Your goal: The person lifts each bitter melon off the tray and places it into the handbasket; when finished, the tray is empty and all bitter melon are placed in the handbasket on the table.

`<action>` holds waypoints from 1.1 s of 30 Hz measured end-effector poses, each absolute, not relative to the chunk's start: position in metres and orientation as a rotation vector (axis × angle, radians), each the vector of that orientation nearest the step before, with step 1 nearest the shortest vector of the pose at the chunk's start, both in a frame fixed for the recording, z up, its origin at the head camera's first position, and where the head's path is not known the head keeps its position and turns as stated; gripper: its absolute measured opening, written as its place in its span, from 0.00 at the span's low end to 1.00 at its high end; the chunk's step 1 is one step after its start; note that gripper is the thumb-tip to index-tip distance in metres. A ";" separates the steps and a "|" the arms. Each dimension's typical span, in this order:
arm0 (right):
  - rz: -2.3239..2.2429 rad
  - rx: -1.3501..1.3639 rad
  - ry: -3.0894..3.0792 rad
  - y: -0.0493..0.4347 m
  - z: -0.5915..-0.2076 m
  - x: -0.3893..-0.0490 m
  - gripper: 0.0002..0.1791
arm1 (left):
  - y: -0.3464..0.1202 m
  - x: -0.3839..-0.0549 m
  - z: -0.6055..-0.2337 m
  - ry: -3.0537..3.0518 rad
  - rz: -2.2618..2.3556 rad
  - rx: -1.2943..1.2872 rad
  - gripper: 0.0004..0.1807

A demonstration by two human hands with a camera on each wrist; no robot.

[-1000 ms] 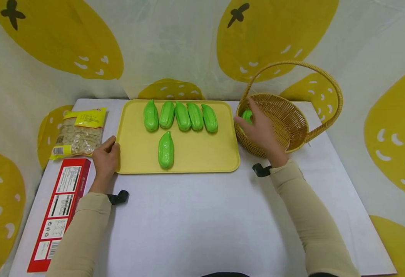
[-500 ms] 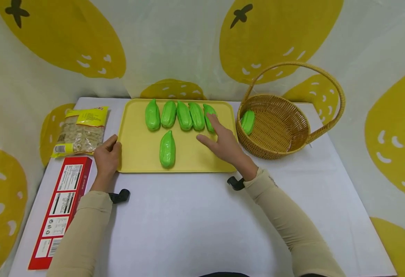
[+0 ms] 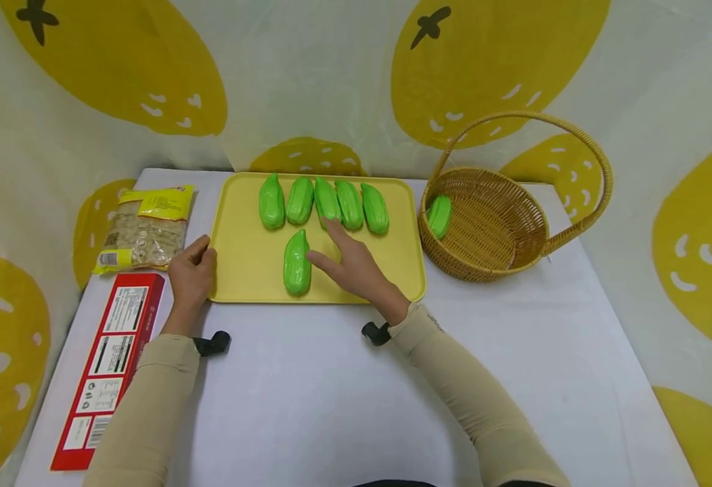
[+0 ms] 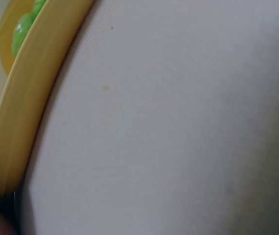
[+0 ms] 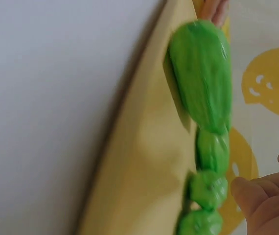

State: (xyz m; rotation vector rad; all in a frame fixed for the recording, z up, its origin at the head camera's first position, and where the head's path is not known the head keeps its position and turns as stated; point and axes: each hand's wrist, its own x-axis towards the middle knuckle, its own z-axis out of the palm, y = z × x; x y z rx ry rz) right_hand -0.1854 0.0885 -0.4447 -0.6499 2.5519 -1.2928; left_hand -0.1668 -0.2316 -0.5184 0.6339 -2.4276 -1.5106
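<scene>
My left hand [image 3: 191,274] grips the left rim of a yellow tray [image 3: 243,264], its thumb and fingers at the edge. On the tray, several glossy green ridged gourds [image 3: 272,203] lie in a row at the back. One more green gourd [image 3: 298,265] lies alone in front of them, large in the right wrist view as well. Over the tray, just right of that single gourd, my right hand [image 3: 359,267] holds nothing, thumb and fingers spread apart. Its fingertips overlap the lower end of the row's middle gourd in the head view.
Right of the tray stands a wicker basket [image 3: 484,233] with a tall arched handle; one green gourd [image 3: 439,216] lies inside at its left wall. At left are a yellow-and-clear food packet [image 3: 145,226] and a long red box [image 3: 109,368]. A patterned cloth hangs behind the table.
My right hand has moved left from the basket, across the tray, to the single front gourd, and the gourd in the basket now shows fully. My left hand has stayed on the tray rim.
</scene>
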 end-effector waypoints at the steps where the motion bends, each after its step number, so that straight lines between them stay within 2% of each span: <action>1: -1.290 -0.649 2.544 0.085 -0.447 -0.184 0.43 | -0.232 -0.167 -0.518 -2.428 -1.509 0.634 0.22; 14: -1.173 -0.589 2.512 0.049 -0.466 -0.173 0.43 | -0.231 -0.166 -0.517 -2.432 -1.493 0.618 0.22; 33: -1.110 -0.556 2.528 0.033 -0.479 -0.168 0.47 | -0.231 -0.167 -0.517 -2.442 -1.508 0.633 0.23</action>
